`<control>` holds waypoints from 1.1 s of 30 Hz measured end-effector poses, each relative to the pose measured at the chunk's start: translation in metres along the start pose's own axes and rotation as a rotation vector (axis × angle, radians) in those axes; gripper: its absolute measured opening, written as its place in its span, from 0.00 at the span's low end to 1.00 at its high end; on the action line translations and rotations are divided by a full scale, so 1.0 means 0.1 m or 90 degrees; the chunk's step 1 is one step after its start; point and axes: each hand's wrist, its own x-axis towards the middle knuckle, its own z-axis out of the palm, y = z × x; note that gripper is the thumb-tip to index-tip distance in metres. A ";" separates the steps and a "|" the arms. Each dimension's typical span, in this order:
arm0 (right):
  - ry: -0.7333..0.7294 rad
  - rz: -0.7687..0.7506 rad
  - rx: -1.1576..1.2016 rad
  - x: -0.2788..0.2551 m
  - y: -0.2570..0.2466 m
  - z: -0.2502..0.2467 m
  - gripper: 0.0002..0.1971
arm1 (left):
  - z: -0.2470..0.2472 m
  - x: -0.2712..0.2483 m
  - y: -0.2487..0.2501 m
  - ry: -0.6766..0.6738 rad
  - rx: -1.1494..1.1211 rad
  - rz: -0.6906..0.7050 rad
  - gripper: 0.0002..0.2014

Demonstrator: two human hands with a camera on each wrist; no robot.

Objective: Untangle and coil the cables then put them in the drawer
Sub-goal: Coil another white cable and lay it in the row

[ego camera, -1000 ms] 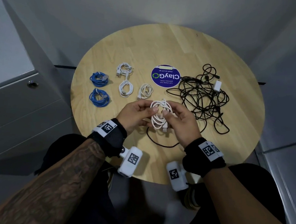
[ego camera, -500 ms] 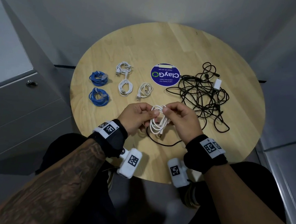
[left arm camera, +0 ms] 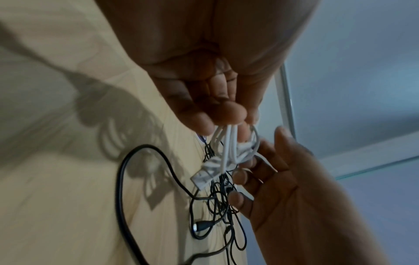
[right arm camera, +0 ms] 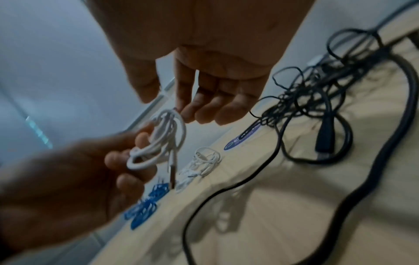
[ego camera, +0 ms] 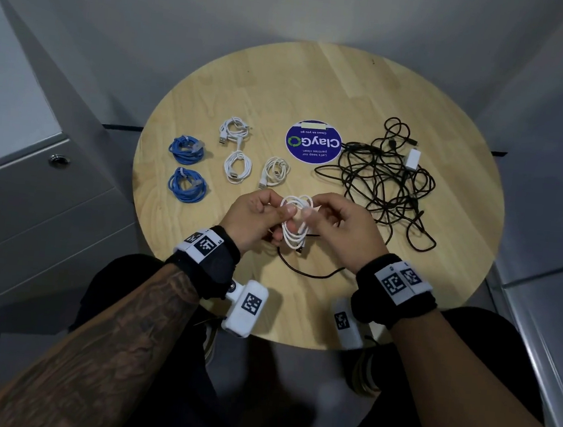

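Note:
Both hands hold a small white cable coil (ego camera: pixel 293 230) just above the near part of the round wooden table (ego camera: pixel 371 84). My left hand (ego camera: pixel 285 212) pinches the top of its loops, and its fingers (left arm camera: pixel 229 114) close on the white cable coil (left arm camera: pixel 228 148), whose USB plug (left arm camera: pixel 204 176) hangs down. My right hand (ego camera: pixel 308 212) pinches the same top from the right. In the right wrist view, the right fingertips (right arm camera: pixel 199 113) sit by the white cable coil (right arm camera: pixel 158 143). A tangled black cable pile (ego camera: pixel 383 178) lies to the right.
Two blue coils (ego camera: pixel 186 149) (ego camera: pixel 186 186) and three white coils (ego camera: pixel 235 129) (ego camera: pixel 238 168) (ego camera: pixel 275 171) lie on the left half. A round purple sticker (ego camera: pixel 313 141) sits mid-table. A black cable loop (ego camera: pixel 305 272) runs under my hands. A grey drawer cabinet with a lock (ego camera: pixel 59 160) stands left.
The white coil went from a wide loop spread between my hands to a narrow bundle hanging from both thumbs. The hands drew closer together at its top.

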 end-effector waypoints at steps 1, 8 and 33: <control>-0.013 -0.014 -0.050 -0.02 0.02 0.03 0.13 | -0.01 0.00 0.00 0.002 0.005 0.000 0.07; -0.006 0.038 -0.009 0.01 0.05 0.07 0.12 | -0.02 0.01 0.00 0.019 0.023 0.024 0.06; 0.052 0.013 -0.059 -0.05 0.02 -0.28 0.05 | -0.31 0.10 0.11 0.149 -0.044 0.016 0.07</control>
